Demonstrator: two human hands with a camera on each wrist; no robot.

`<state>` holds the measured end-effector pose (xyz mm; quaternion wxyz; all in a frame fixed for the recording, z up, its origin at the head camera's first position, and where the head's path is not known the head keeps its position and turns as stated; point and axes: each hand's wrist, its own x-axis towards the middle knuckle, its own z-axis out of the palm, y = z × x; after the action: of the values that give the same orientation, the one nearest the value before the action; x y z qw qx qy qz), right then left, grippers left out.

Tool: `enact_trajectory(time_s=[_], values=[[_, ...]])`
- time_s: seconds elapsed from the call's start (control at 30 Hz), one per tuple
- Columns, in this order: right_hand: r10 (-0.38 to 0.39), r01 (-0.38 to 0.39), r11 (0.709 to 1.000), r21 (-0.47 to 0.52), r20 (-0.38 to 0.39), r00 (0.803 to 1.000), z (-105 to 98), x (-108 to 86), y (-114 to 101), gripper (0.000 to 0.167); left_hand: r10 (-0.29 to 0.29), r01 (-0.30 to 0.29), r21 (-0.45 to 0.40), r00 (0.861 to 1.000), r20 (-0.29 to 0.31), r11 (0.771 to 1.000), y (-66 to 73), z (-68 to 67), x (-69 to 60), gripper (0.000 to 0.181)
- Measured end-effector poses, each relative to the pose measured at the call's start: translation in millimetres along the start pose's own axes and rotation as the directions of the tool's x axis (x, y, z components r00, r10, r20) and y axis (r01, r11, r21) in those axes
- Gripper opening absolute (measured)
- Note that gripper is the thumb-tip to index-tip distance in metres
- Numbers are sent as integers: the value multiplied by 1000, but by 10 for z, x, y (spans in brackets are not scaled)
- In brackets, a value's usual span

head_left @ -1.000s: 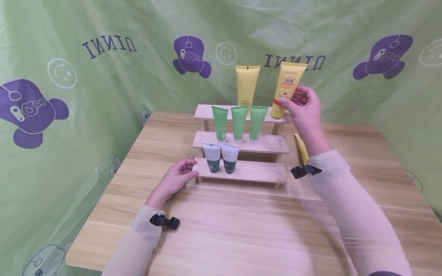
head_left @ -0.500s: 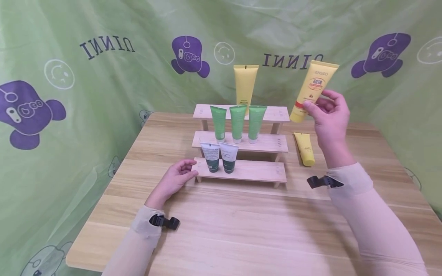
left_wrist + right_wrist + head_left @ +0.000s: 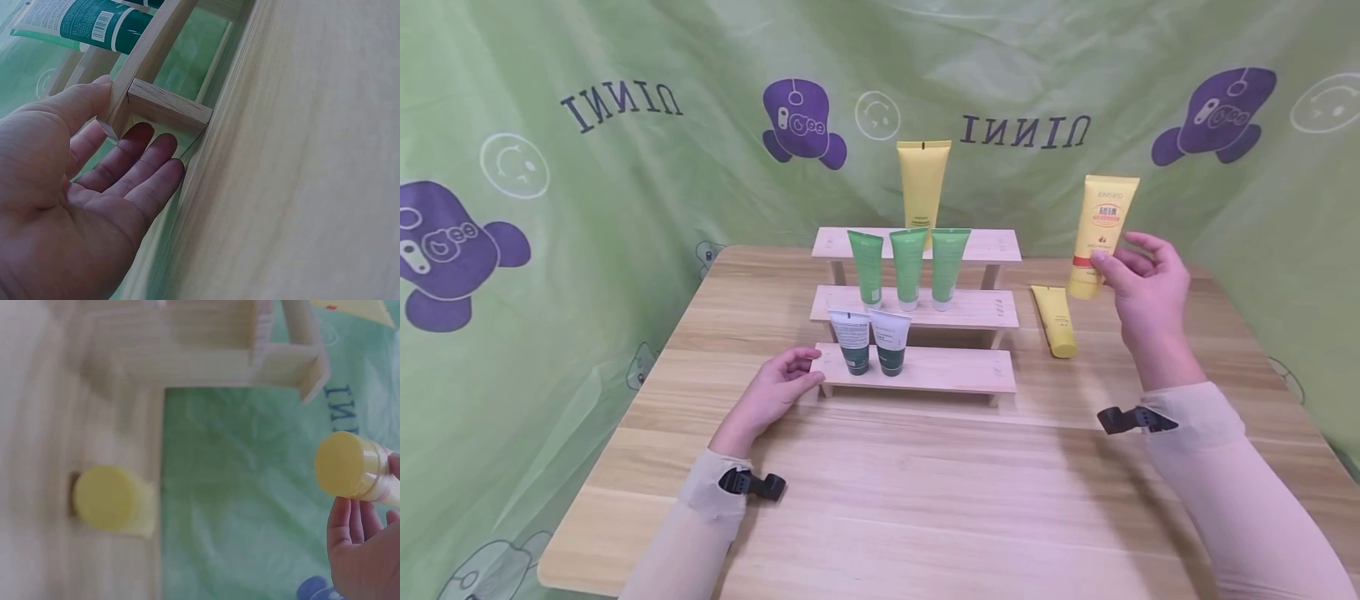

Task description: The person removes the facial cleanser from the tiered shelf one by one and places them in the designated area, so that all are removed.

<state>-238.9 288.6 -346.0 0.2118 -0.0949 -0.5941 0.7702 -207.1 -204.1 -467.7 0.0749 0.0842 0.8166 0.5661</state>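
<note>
My right hand point(image 3: 1153, 300) holds a yellow squeeze tube point(image 3: 1102, 237) in the air, cap down, between thumb and fingers. Its printed front faces the head camera, and the right wrist view shows the tube's cap point(image 3: 340, 464). My left hand point(image 3: 772, 392) grips the left end of the lowest step of a three-step wooden display rack point(image 3: 962, 371), thumb on the board's edge in the left wrist view. On that step stand two white-and-dark-green tubes point(image 3: 852, 343). Several green tubes point(image 3: 908, 267) stand on the middle step, and one yellow tube point(image 3: 922, 187) on the top step's middle.
Another yellow tube point(image 3: 1055, 321) lies on the wooden table point(image 3: 880, 492) to the right of the rack, below the raised tube. A green printed cloth point(image 3: 700, 167) hangs behind and at both sides of the table.
My right hand has carried the yellow tube off the top step, rightward and then lower, uncovering the tube lying on the table. My left hand stays on the rack.
</note>
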Motion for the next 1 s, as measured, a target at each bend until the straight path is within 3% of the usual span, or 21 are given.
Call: enact_trajectory(time_s=[0.3, 0.5, 0.63, 0.73, 0.87, 1.0], values=[[125, -133, 976, -174, -52, 991, -303, 57, 203, 52, 9, -9, -10, 1000, 3, 1000, -7, 4, -3, 43], [213, -221, 931, -291, -60, 975, -474, 99, 367, 47, 11, -11, -26, 1000, 13, 1000, -9, 0, -2, 45], [274, -268, 858, -437, -52, 960, -572, 136, 473, 49, 2, -2, -18, 1000, 16, 1000, 8, 0, -4, 43], [316, -282, 773, -568, -41, 948, -641, 157, 543, 58, -3, 3, -7, 1000, 18, 1000, 50, 3, -12, 41], [368, -284, 672, -684, -25, 929, -714, 181, 610, 73, -3, 2, 6, 1000, 25, 1000, 220, 8, -78, 39], [399, -297, 636, -712, -26, 917, -739, 198, 654, 69, 3, -3, 6, 1000, 28, 1000, 341, 8, -136, 39]])
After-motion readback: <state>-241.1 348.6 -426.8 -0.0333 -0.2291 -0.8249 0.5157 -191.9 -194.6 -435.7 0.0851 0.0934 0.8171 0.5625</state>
